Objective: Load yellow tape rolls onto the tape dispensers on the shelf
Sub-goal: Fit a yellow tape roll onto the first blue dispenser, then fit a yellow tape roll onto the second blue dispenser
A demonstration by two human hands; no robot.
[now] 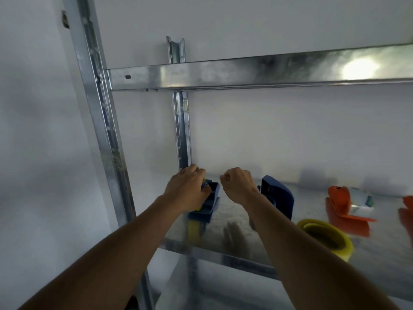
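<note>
Metal shelf [234, 222]: our left hand [187, 189] clamps the blue dispenser [206, 204] steady for loading, right hand [238, 184] fisted, holding nothing.

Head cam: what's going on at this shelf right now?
A person is working at a metal shelf. The left hand grips a blue tape dispenser with yellow tape on it, a strip hanging below. The right hand is curled beside it; whether it pinches anything is unclear. A second blue dispenser, a loose yellow tape roll and an orange dispenser wait to the right.
</note>
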